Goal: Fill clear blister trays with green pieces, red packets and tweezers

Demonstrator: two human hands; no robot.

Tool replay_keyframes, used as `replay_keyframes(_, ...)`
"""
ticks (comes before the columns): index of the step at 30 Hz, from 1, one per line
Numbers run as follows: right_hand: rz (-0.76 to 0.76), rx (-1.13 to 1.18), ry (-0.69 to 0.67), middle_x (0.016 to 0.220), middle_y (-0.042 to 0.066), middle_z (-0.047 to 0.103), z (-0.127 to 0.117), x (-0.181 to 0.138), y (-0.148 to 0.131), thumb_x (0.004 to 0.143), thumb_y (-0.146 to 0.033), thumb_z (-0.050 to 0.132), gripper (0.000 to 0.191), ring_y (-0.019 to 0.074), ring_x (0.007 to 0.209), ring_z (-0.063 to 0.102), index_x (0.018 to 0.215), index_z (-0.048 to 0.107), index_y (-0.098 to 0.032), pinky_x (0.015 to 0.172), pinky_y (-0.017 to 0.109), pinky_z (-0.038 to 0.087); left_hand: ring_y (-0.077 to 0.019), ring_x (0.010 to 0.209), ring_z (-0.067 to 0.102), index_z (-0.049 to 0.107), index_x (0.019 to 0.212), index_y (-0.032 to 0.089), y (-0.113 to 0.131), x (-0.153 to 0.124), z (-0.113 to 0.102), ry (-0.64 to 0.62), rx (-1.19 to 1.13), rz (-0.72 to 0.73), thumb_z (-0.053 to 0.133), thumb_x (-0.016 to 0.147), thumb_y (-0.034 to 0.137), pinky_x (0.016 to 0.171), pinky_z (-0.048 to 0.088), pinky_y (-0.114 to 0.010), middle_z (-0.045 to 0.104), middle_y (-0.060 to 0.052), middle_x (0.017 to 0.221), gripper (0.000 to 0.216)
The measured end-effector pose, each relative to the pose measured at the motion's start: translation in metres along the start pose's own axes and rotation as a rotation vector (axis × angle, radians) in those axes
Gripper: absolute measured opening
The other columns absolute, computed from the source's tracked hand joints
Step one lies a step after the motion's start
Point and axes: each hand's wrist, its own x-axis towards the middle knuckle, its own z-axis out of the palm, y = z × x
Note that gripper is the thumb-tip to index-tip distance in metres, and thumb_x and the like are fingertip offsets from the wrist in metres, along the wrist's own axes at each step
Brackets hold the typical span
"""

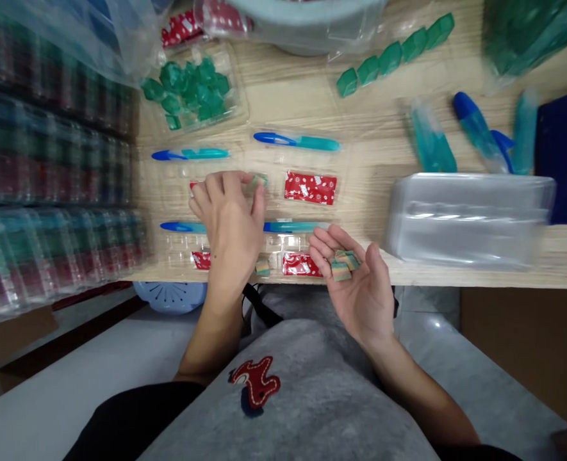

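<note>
My left hand [230, 218] reaches palm down over the clear plastic trays, with thumb and forefinger closed about a small striped block [259, 180]. Palm up at the table's front edge, my right hand [360, 288] cups several striped blocks [343, 264] in pale green and yellow. The trays hold blue-and-teal pen-shaped tools [296, 141] and red patterned packets [311, 187]. Another striped block [262, 266] lies in a front tray beside a red packet [301, 264]. My left hand and wrist hide parts of the left trays.
Stacks of filled clear boxes [57, 243] line the left side. Green faceted pieces [191, 89] fill a tray behind, and a row of them [391, 59] lies at the back right. A stack of clear trays [470, 221] stands right, near loose teal tools [480, 131].
</note>
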Motion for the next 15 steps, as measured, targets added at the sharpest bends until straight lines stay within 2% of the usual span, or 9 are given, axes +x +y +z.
replay_keyframes(5, 0.01, 0.007, -0.008, 0.107, 0.003, 0.076, 0.003, -0.002, 0.002, 0.091, -0.05, 0.055, 0.036, 0.0164, 0.105, 0.07, 0.099, 0.076, -0.023, 0.1, 0.033, 0.053, -0.0321, 0.109, 0.052, 0.059, 0.092, 0.023, -0.002, 0.004, 0.0, -0.039, 0.079, -0.013, 0.057, 0.09, 0.036, 0.093, 0.034, -0.059, 0.061, -0.008, 0.1, 0.013)
replay_keyframes(10, 0.03, 0.05, -0.034, 0.109, 0.003, 0.076, 0.004, -0.001, 0.003, 0.091, -0.05, 0.053, 0.037, 0.0162, 0.106, 0.069, 0.099, 0.075, -0.022, 0.102, 0.033, 0.051, -0.0336, 0.11, 0.051, 0.057, 0.082, 0.024, 0.0, 0.004, 0.003, -0.069, 0.063, 0.0, 0.06, 0.088, 0.035, 0.094, 0.032, -0.059, 0.062, -0.009, 0.099, 0.013)
replay_keyframes(13, 0.054, 0.098, -0.067, 0.109, 0.003, 0.076, 0.005, 0.0, 0.002, 0.093, -0.05, 0.048, 0.04, 0.0163, 0.109, 0.069, 0.099, 0.075, -0.022, 0.103, 0.034, 0.05, -0.0326, 0.109, 0.052, 0.058, 0.086, 0.024, 0.006, -0.004, -0.007, -0.051, 0.015, 0.034, 0.06, 0.089, 0.032, 0.095, 0.034, -0.057, 0.062, -0.009, 0.102, 0.009)
replay_keyframes(15, 0.072, 0.121, -0.086, 0.111, 0.002, 0.075, 0.008, 0.0, 0.001, 0.094, -0.051, 0.044, 0.043, 0.0164, 0.11, 0.068, 0.101, 0.075, -0.022, 0.104, 0.034, 0.049, -0.0278, 0.106, 0.054, 0.059, 0.092, 0.025, 0.011, -0.014, -0.021, -0.076, -0.111, 0.147, 0.054, 0.093, 0.03, 0.095, 0.039, -0.051, 0.062, -0.007, 0.102, 0.007)
